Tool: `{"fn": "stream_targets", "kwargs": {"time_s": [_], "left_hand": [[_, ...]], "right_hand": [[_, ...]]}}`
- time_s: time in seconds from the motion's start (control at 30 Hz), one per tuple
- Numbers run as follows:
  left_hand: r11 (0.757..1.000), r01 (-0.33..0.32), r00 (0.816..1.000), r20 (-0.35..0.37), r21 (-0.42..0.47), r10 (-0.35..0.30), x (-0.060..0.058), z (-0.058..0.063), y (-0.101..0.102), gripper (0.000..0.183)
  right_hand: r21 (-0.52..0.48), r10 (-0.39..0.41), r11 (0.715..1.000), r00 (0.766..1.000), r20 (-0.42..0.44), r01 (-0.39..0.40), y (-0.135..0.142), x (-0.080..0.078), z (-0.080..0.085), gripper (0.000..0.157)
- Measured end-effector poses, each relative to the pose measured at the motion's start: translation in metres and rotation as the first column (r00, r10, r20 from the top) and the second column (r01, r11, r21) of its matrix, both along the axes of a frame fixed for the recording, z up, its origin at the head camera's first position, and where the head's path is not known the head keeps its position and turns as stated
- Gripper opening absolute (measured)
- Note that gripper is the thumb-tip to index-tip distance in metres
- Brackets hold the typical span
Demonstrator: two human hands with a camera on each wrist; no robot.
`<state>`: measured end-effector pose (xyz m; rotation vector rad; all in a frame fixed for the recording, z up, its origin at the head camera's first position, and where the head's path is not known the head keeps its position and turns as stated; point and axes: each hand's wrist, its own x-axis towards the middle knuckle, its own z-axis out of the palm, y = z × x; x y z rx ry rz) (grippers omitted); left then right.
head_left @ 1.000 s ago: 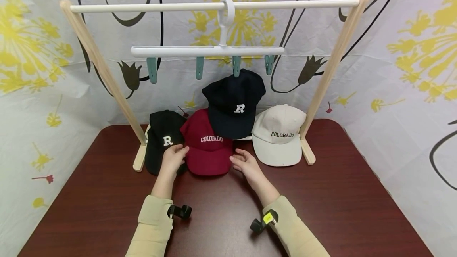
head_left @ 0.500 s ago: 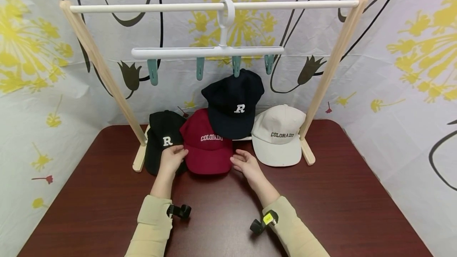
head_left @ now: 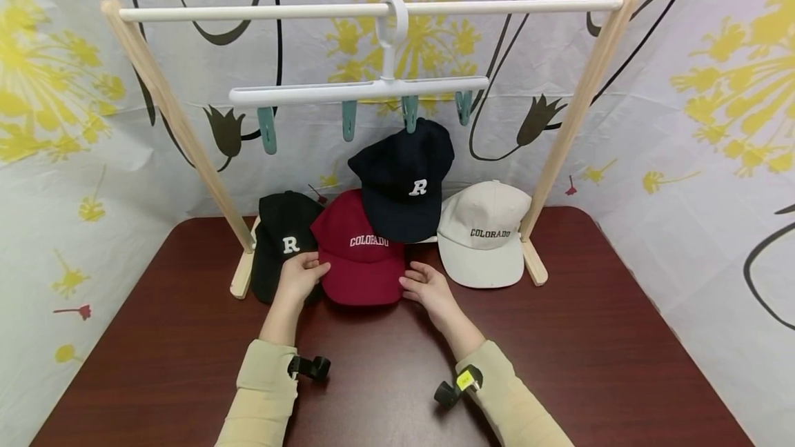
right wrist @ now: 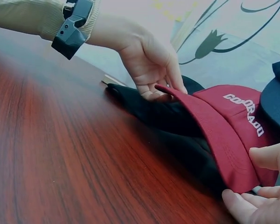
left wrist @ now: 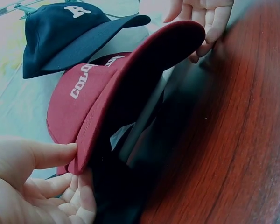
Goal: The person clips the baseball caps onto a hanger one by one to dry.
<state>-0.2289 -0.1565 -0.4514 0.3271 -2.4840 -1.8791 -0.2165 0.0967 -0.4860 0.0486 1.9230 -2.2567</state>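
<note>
A red cap lettered COLORADO sits at the rack's foot between my hands, its brim toward me and raised off the table. My left hand pinches the brim's left edge, thumb on top and fingers beneath. At the opposite edge, my right hand pinches the brim between thumb and fingers. A navy cap with a white R overlaps the red cap's upper right. The lower end of a green clip meets the navy cap's top; its grip is too small to tell.
A black cap lies behind my left hand, partly under the red one. To the right stands a cream cap. A white hanger with several green clips hangs from the wooden rack's rod, above the dark red table.
The hanger has turned slightly, its right end shifting left. The navy cap has moved a little left with it. Both hands stay at the red cap's brim, which has barely moved.
</note>
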Motion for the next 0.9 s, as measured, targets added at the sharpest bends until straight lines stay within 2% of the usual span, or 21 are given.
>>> {"fn": "stream_targets", "kwargs": {"time_s": [0.33,0.63,0.8,0.9], "left_hand": [[0.997,0.079,0.997,0.020,-0.009,-0.079,0.004,0.004,-0.006,0.040],[0.992,0.129,0.992,0.018,0.010,-0.129,0.010,0.004,-0.010,0.037],[0.983,0.185,0.982,-0.030,0.011,-0.185,0.016,0.007,-0.013,0.033],[0.980,0.198,0.980,-0.010,-0.008,-0.198,0.017,0.008,-0.015,0.030]], "right_hand": [[0.066,-0.032,0.997,0.999,-0.002,0.032,-0.003,0.000,-0.003,0.049],[0.071,-0.021,0.997,1.000,-0.016,0.022,-0.004,0.001,-0.001,0.050],[0.071,0.004,0.997,1.000,-0.011,-0.003,-0.003,0.005,0.009,0.051],[0.091,0.014,0.996,1.000,-0.010,-0.013,-0.004,0.009,0.020,0.050]]}}
